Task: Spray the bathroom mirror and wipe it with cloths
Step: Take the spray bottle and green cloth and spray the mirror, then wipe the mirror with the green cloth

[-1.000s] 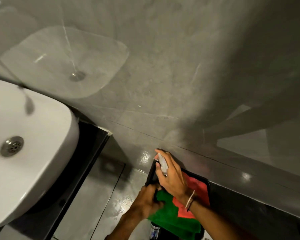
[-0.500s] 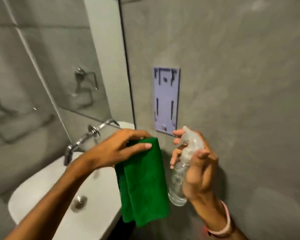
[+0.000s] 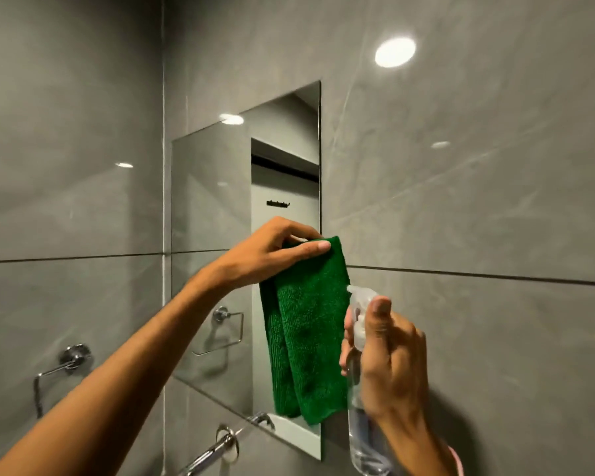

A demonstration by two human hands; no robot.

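A frameless rectangular mirror (image 3: 220, 207) hangs on the grey tiled wall ahead. My left hand (image 3: 275, 249) pinches the top edge of a folded green cloth (image 3: 310, 338), which hangs down in front of the mirror's right side. Just to the right, my right hand (image 3: 389, 359) grips a clear spray bottle (image 3: 361, 438), thumb up by the white nozzle, which points left toward the cloth and mirror. The bottle's middle is hidden by my fingers.
A chrome towel ring (image 3: 66, 365) is fixed to the left wall, and its reflection shows in the mirror. A chrome tap (image 3: 220, 448) sticks out below the mirror. Grey tiled walls (image 3: 478, 201) close in on both sides, with ceiling light reflections.
My view has risen from the floor and basin to the mirror. Both hands lifted the green cloth and the spray bottle from a black tray up to mirror height.
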